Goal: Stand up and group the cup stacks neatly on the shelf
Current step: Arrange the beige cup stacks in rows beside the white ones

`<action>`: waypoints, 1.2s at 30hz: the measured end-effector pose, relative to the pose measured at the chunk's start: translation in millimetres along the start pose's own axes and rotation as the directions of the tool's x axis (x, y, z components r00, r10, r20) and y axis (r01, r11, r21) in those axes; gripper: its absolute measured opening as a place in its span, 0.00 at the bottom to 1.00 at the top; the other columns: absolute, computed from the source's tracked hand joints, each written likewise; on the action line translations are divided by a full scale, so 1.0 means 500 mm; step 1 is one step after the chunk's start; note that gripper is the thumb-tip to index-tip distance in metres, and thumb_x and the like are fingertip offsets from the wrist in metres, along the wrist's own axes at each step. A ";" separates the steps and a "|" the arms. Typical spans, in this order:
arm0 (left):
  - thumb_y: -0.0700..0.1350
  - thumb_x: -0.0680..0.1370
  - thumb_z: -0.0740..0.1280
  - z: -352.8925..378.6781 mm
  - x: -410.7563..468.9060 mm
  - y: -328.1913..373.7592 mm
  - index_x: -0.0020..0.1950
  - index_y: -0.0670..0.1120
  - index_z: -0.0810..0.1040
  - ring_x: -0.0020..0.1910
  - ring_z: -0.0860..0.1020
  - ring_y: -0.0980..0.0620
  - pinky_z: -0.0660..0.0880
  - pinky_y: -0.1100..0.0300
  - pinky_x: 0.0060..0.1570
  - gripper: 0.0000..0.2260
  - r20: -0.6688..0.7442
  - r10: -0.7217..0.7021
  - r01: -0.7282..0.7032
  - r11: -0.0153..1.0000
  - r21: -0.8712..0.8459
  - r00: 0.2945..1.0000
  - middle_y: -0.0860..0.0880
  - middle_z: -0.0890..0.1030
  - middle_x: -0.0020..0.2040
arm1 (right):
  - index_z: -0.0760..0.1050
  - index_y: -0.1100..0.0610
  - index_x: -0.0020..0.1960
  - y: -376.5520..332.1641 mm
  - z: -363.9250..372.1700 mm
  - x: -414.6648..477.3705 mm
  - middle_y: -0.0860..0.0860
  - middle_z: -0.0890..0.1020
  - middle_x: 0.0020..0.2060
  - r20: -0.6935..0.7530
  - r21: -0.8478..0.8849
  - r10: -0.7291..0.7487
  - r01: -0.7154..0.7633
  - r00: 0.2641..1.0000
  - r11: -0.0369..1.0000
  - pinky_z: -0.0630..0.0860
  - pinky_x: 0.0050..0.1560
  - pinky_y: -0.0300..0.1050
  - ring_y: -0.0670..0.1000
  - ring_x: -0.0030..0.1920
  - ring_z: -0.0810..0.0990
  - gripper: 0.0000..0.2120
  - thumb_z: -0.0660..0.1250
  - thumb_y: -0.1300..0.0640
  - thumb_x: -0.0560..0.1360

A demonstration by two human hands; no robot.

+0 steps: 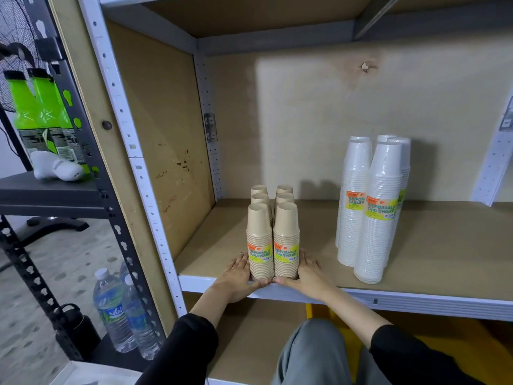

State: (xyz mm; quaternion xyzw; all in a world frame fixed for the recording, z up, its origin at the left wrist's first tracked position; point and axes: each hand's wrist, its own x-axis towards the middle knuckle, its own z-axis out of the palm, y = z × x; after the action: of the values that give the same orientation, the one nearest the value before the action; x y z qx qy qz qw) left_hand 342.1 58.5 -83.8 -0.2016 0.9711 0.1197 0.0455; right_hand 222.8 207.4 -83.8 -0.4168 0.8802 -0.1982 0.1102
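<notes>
Standing upright in two tight rows near the shelf's front edge, the tan cup stacks [273,237] touch each other, labels facing out. Left hand [236,273] and right hand [308,273] flank the front pair's bases, fingers straight against the stacks, thumbs nearly meeting in front; neither hand grips. White cup stacks [372,207] stand grouped well apart to the right on the same shelf [444,245]. Green bottles [41,112] and water bottles [119,307] are at the dark rack [41,195], far left.
</notes>
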 end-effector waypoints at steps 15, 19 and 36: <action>0.63 0.78 0.53 -0.005 0.015 -0.008 0.78 0.46 0.43 0.78 0.44 0.48 0.42 0.53 0.77 0.36 0.035 0.012 -0.012 1.000 0.000 0.999 0.45 0.46 0.79 | 0.45 0.58 0.76 0.011 0.013 0.012 0.56 0.53 0.76 -0.017 -0.020 -0.008 0.008 1.000 1.000 0.51 0.76 0.54 0.54 0.76 0.52 0.51 0.59 0.29 0.66; 0.63 0.78 0.54 -0.004 0.018 -0.012 0.78 0.46 0.44 0.78 0.44 0.48 0.43 0.53 0.77 0.36 0.035 0.015 -0.014 1.000 -0.003 0.999 0.45 0.46 0.79 | 0.46 0.57 0.76 0.010 0.014 0.012 0.56 0.53 0.76 -0.021 -0.027 -0.014 0.013 1.000 1.000 0.52 0.76 0.54 0.55 0.76 0.53 0.50 0.59 0.29 0.67; 0.63 0.76 0.58 -0.016 -0.001 -0.012 0.78 0.46 0.43 0.78 0.43 0.49 0.42 0.54 0.76 0.39 0.031 0.016 -0.015 1.000 -0.008 0.999 0.46 0.44 0.79 | 0.48 0.57 0.76 0.012 0.005 0.002 0.55 0.55 0.76 -0.046 -0.049 -0.016 0.014 0.999 0.999 0.52 0.75 0.51 0.54 0.76 0.55 0.49 0.64 0.32 0.67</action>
State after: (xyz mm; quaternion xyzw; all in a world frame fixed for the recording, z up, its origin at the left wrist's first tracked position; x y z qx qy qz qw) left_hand 344.8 51.5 -77.5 -0.1923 0.9713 0.1270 0.0591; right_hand 219.0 209.3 -88.6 -0.4212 0.8840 -0.1870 0.0780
